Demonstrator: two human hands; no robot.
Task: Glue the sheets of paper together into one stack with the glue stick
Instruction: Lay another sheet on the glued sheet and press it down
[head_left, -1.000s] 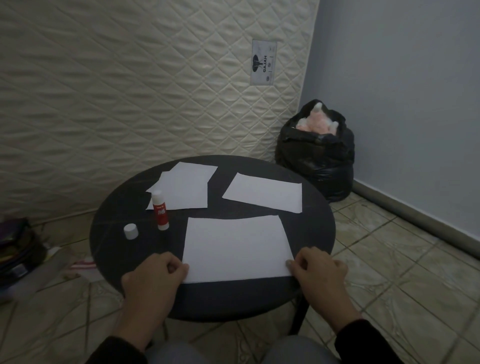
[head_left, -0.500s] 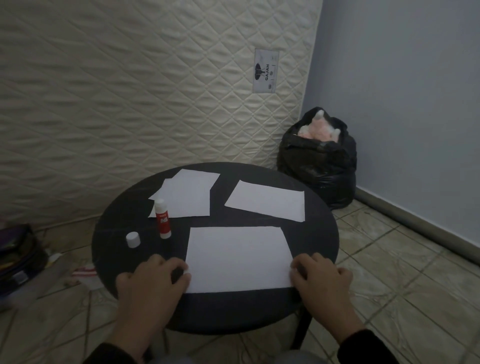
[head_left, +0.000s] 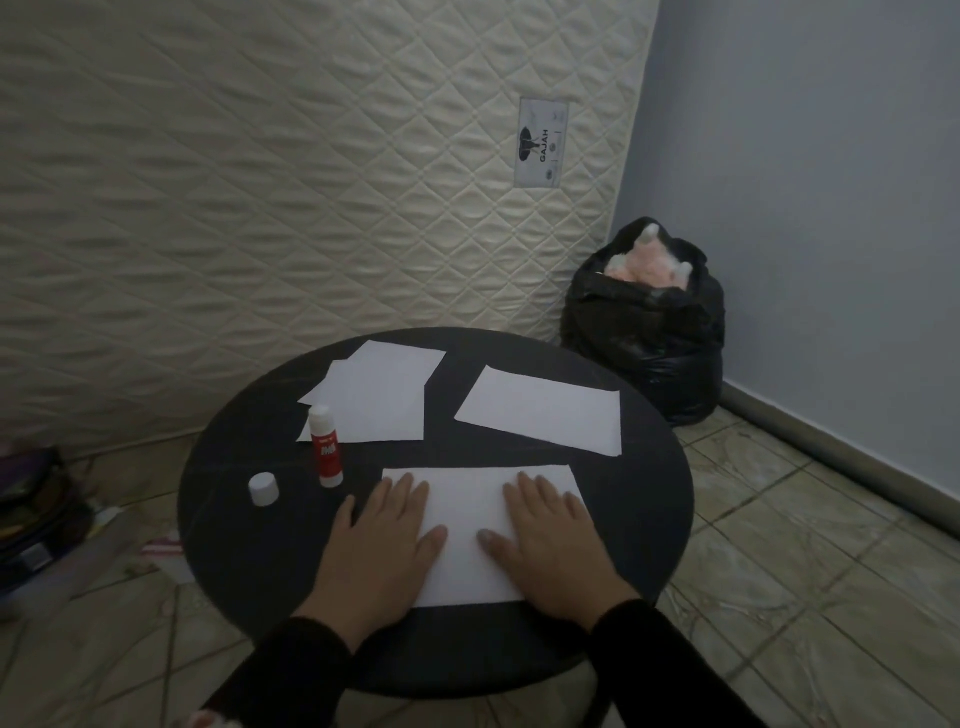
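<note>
So both hands are flat, fingers straight, pressing the near sheet (head_left: 467, 525) on the tabletop (head_left: 644, 519): left hand (head_left: 382, 551), right hand (head_left: 553, 545). Neither grips anything. The glue stick (head_left: 324, 447) stands uncapped just beside the left pile (head_left: 379, 400), cap (head_left: 263, 489) nearby. Another sheet (head_left: 543, 410) lies apart at the back right, so I'd say most of the gluing is still left.

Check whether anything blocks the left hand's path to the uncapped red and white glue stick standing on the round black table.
Nothing visible blocks it. The left hand lies flat on the near white paper sheet, and the red and white glue stick stands just beyond it, with only bare black table between. The white cap sits off to the left.
</note>
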